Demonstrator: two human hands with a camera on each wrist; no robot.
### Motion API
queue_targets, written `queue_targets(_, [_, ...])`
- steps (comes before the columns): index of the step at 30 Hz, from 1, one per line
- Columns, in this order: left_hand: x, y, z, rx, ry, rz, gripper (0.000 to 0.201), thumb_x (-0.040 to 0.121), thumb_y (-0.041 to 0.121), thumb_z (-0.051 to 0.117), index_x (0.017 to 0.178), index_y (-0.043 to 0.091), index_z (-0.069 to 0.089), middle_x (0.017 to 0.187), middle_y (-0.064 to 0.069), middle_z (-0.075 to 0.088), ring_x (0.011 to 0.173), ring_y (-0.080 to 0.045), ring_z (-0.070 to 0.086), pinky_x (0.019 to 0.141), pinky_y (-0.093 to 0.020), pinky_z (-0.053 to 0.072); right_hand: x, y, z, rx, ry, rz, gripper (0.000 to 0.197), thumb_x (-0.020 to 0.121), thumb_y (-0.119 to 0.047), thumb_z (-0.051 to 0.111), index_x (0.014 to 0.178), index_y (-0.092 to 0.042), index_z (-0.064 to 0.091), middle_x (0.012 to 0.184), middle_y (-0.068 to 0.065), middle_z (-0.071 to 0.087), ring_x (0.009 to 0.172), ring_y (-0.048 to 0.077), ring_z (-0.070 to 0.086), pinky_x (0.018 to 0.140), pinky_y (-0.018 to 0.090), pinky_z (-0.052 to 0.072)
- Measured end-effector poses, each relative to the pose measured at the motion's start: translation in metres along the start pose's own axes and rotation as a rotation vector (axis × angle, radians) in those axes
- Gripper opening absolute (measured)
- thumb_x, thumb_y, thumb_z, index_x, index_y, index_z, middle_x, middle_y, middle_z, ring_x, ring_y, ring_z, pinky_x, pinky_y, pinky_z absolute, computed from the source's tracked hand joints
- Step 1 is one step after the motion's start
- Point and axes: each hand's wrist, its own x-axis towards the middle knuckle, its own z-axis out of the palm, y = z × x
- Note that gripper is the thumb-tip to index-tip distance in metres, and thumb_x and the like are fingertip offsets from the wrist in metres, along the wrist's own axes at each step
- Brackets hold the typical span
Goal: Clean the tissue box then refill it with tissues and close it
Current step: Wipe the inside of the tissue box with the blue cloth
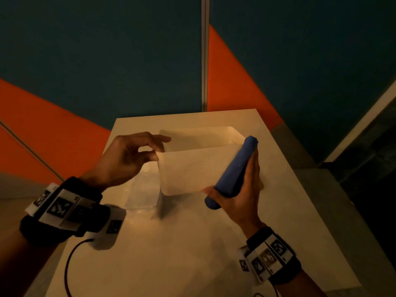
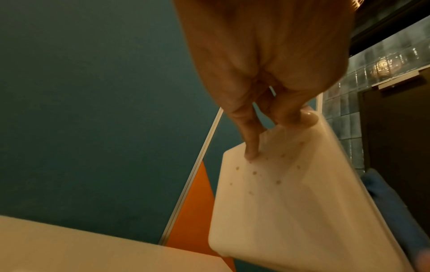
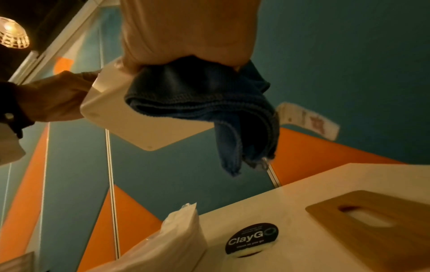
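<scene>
The left hand (image 1: 126, 159) is pinching the left rim corner of the white translucent plastic tissue box (image 1: 199, 166), holding it lifted and tilted at frame centre above the white tabletop (image 1: 171, 254). The right hand (image 1: 242, 189) is gripping a folded blue microfibre cloth (image 1: 233, 168), pressing it against the box's right end. Below, a clear-wrapped tissue pack (image 3: 172, 239) and a wooden slotted lid (image 3: 372, 224) are lying on the tabletop.

white table (image 1: 192, 243), round black sticker (image 3: 252, 238), teal-orange wall (image 1: 107, 61)
</scene>
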Motion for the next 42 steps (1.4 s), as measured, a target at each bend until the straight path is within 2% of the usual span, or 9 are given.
queue_targets(9, [-0.002, -0.001, 0.013, 0.023, 0.062, 0.011, 0.055, 0.080, -0.008, 0.057, 0.078, 0.047, 0.065, 0.102, 0.045, 0.060, 0.109, 0.019, 0.052, 0.090, -0.003, 0.045, -0.007, -0.014, 0.022, -0.329, 0.093, -0.190, 0.053, 0.100, -0.038, 0.020, 0.148, -0.035, -0.001, 0.158, -0.019, -0.011, 0.148, 0.014, -0.007, 0.120, 0.040, 0.001])
queue_targets(16, [0.001, -0.006, 0.007, 0.057, 0.115, 0.012, 0.045, 0.080, 0.005, 0.060, 0.078, 0.049, 0.064, 0.102, 0.046, 0.059, 0.109, 0.016, 0.054, 0.100, -0.025, 0.047, -0.041, -0.014, 0.031, -0.116, -0.054, -0.333, 0.039, 0.102, -0.026, 0.028, 0.136, -0.020, 0.044, 0.147, -0.009, 0.040, 0.142, 0.014, 0.028, 0.118, 0.031, 0.023])
queue_targets(19, [0.001, -0.013, 0.001, 0.050, 0.141, -0.021, 0.044, 0.080, 0.004, 0.060, 0.076, 0.048, 0.065, 0.099, 0.047, 0.060, 0.107, 0.016, 0.054, 0.101, -0.029, 0.044, -0.048, -0.005, 0.023, 0.059, -0.059, -0.186, 0.028, 0.101, -0.025, 0.034, 0.115, -0.013, 0.056, 0.114, 0.006, 0.062, 0.118, 0.009, 0.053, 0.104, 0.025, 0.042])
queue_targets(23, [0.000, -0.016, -0.009, 0.080, 0.130, -0.018, 0.048, 0.080, 0.001, 0.060, 0.076, 0.048, 0.064, 0.098, 0.048, 0.059, 0.104, 0.022, 0.053, 0.096, -0.011, 0.044, -0.038, -0.003, 0.001, 0.161, -0.037, 0.133, 0.017, 0.086, -0.028, 0.044, 0.098, -0.037, 0.054, 0.097, -0.008, 0.060, 0.098, -0.020, 0.052, 0.085, 0.002, 0.040])
queue_targets(26, [-0.003, -0.016, -0.012, 0.083, 0.075, -0.015, 0.052, 0.081, -0.004, 0.058, 0.076, 0.048, 0.065, 0.102, 0.037, 0.062, 0.107, 0.021, 0.052, 0.095, -0.007, 0.045, -0.016, -0.005, -0.020, 0.247, -0.020, 0.224, 0.031, 0.081, -0.044, 0.048, 0.112, -0.041, 0.045, 0.112, -0.021, 0.055, 0.104, -0.017, 0.053, 0.088, 0.005, 0.043])
queue_targets(29, [-0.009, -0.015, -0.017, 0.069, 0.007, 0.022, 0.043, 0.081, 0.000, 0.059, 0.078, 0.042, 0.068, 0.101, 0.034, 0.066, 0.113, 0.014, 0.054, 0.094, -0.010, 0.048, 0.017, -0.007, -0.044, 0.377, -0.061, 0.219, 0.037, 0.086, -0.048, 0.043, 0.123, -0.040, 0.045, 0.096, -0.001, 0.064, 0.090, 0.002, 0.059, 0.082, 0.017, 0.048])
queue_targets(33, [-0.019, -0.003, -0.025, 0.032, -0.051, 0.074, 0.022, 0.078, 0.056, 0.057, 0.081, 0.038, 0.070, 0.103, 0.021, 0.069, 0.117, 0.001, 0.057, 0.091, -0.015, 0.052, 0.060, -0.008, -0.076, 0.279, -0.309, 0.090, 0.048, 0.092, -0.016, 0.036, 0.130, -0.045, 0.043, 0.060, -0.009, 0.051, 0.061, 0.000, 0.047, 0.065, 0.014, 0.040])
queue_targets(38, [-0.020, -0.005, -0.033, -0.032, -0.061, 0.133, 0.009, 0.082, 0.039, 0.063, 0.081, 0.038, 0.071, 0.098, 0.014, 0.071, 0.117, -0.010, 0.059, 0.093, -0.024, 0.053, 0.097, -0.031, -0.102, 0.174, -0.705, 0.078, 0.031, 0.093, -0.026, 0.047, 0.113, -0.045, 0.060, 0.117, -0.022, 0.064, 0.117, -0.003, 0.055, 0.096, 0.008, 0.039])
queue_targets(42, [-0.017, -0.011, -0.042, -0.035, -0.045, 0.111, 0.028, 0.075, 0.060, 0.058, 0.081, 0.036, 0.072, 0.101, 0.014, 0.070, 0.117, -0.005, 0.059, 0.090, -0.021, 0.054, 0.109, -0.054, -0.112, 0.173, -0.962, 0.135, 0.027, 0.083, -0.025, 0.060, 0.102, -0.044, 0.062, 0.102, -0.035, 0.064, 0.109, -0.011, 0.056, 0.091, 0.005, 0.043])
